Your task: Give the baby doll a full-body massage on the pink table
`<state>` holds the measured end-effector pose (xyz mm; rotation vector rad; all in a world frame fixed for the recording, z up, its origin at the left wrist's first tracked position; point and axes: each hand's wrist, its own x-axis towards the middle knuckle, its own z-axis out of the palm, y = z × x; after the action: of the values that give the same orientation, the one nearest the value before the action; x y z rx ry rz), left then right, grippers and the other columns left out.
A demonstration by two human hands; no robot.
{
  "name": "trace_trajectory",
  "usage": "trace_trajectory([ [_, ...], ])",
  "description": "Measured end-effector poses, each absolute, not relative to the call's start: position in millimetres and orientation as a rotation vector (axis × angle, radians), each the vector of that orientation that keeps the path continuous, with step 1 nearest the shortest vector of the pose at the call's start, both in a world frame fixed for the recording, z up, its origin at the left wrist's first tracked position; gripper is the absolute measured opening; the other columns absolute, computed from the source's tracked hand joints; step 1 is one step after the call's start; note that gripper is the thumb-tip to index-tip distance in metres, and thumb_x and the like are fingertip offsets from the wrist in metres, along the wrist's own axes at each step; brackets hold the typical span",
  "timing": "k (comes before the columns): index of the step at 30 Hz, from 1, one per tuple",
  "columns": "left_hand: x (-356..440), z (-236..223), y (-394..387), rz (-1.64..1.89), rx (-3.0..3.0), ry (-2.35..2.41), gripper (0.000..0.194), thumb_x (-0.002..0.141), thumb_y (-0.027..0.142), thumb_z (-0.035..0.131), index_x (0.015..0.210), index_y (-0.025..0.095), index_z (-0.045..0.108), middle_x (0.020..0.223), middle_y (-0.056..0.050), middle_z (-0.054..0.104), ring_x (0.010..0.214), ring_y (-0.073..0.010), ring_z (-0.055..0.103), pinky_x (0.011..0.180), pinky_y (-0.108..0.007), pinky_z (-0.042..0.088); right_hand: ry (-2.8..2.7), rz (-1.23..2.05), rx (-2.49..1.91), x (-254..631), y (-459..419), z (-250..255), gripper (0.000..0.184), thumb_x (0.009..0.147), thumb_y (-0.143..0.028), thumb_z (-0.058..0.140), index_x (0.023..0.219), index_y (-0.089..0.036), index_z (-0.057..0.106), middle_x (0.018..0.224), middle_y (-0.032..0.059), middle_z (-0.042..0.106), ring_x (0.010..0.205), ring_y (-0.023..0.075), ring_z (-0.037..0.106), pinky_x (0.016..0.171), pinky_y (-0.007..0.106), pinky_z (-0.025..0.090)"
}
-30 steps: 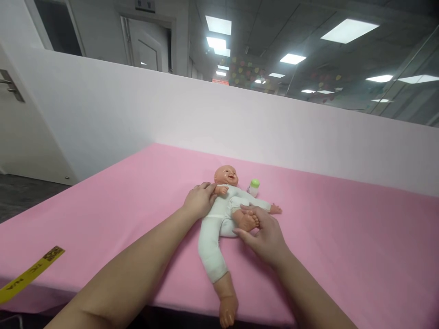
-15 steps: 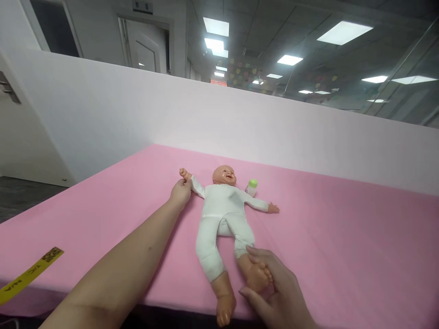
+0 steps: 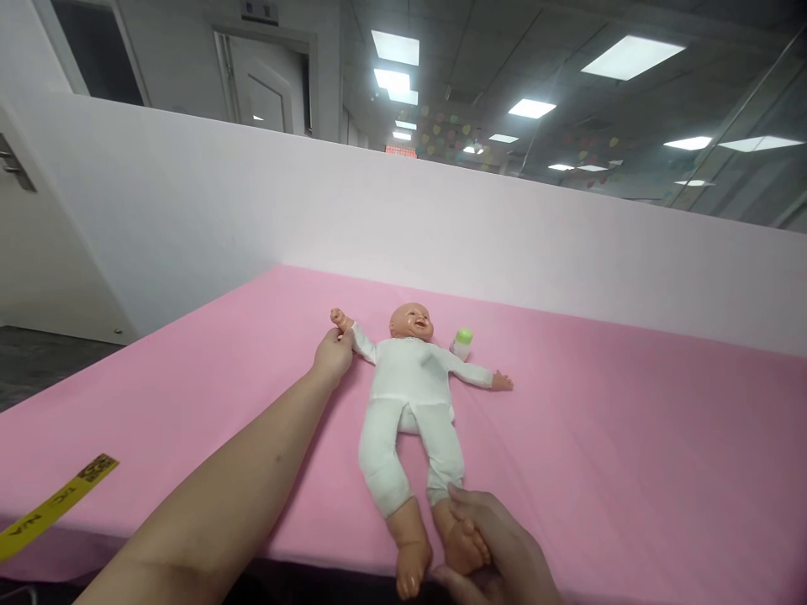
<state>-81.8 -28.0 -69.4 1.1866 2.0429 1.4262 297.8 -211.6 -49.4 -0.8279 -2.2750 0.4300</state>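
- The baby doll [image 3: 409,395] lies on its back on the pink table cover [image 3: 630,454], head toward the white partition wall [image 3: 441,227], feet at the near edge of the cover.
- The right hand [image 3: 495,555] wraps the doll's foot on that side, fingers curled around the sole and thumb over the top of the ankle, at the cover's near edge.
- Against half a second ago, this leg is drawn out straighter and the foot sits a little nearer the camera; a full second ago the same leg was folded up over the doll's belly with the hand cupping the foot there.
- The left hand [image 3: 332,353] holds the doll's arm near the wrist, out to the left of the doll's head; the fingers close loosely on the sleeve end, though the exact pinch is too small to read.
- That grip matches the frame half a second back; a second ago the hand lay on the doll's chest with the arm tucked in.
- The doll's other arm lies stretched out to the right, untouched, as before.
- The doll's other leg lies straight, bare foot just beside the held one.
- A small bottle with a green cap [image 3: 462,343] lies just right of the doll's head, unmoved.
- A yellow tape strip [image 3: 56,502] lies far left of the doll, at the cover's near edge.
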Motion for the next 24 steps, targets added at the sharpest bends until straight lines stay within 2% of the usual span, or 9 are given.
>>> trace_trajectory([
  [6, -71.9, -60.7, -35.1, 1.394, 1.301, 2.058, 0.044, 0.1, 0.06, 0.045, 0.117, 0.022, 0.061, 0.11, -0.011, 0.073, 0.091, -0.0256, 0.069, 0.077, -0.035, 0.049, -2.236, 0.372, -0.786, 294.6, -206.9, -33.5, 0.048, 0.08, -0.03, 0.079, 0.124, -0.022, 0.064, 0.113, 0.0117, 0.075, 0.103, 0.0292, 0.077, 0.085, 0.036, 0.067],
  [9, -62.2, -54.6, -41.4, 1.37, 1.521, 2.039, 0.043, 0.102, 0.057, 0.045, 0.128, 0.025, 0.06, 0.116, -0.01, 0.072, 0.098, -0.025, 0.068, 0.081, -0.034, 0.049, -2.222, 0.327, -0.793, 291.0, -202.7, -16.5, 0.044, 0.084, -0.036, 0.079, 0.123, -0.023, 0.065, 0.117, 0.0122, 0.075, 0.105, 0.0291, 0.076, 0.087, 0.037, 0.067],
  [13, -46.4, -46.9, -51.5, 1.283, 1.851, 2.023, 0.048, 0.104, 0.051, 0.044, 0.144, 0.027, 0.055, 0.13, -0.012, 0.066, 0.117, -0.0268, 0.062, 0.095, -0.038, 0.049, -2.19, 0.332, -0.791, 283.8, -191.0, 3.9, 0.041, 0.086, -0.041, 0.079, 0.121, -0.023, 0.067, 0.118, 0.0115, 0.075, 0.11, 0.0305, 0.074, 0.092, 0.041, 0.065],
  [17, -33.5, -44.5, -56.9, 1.115, 2.068, 2.014, 0.049, 0.103, 0.048, 0.048, 0.148, 0.031, 0.055, 0.142, -0.011, 0.058, 0.129, -0.0286, 0.055, 0.109, -0.043, 0.045, -2.126, 0.406, -0.773, 276.0, -172.6, 14.3, 0.043, 0.085, -0.045, 0.08, 0.121, -0.025, 0.066, 0.121, 0.0103, 0.073, 0.112, 0.0304, 0.072, 0.094, 0.043, 0.062],
  [24, -24.9, -47.9, -56.2, 0.945, 2.279, 2.038, 0.049, 0.102, 0.04, 0.05, 0.151, 0.037, 0.052, 0.148, -0.01, 0.051, 0.133, -0.0321, 0.051, 0.111, -0.049, 0.044, -2.098, 0.507, -0.808, 263.4, -130.4, 29.3, 0.04, 0.084, -0.05, 0.08, 0.114, -0.026, 0.067, 0.116, 0.0061, 0.074, 0.115, 0.0309, 0.068, 0.1, 0.045, 0.054],
])
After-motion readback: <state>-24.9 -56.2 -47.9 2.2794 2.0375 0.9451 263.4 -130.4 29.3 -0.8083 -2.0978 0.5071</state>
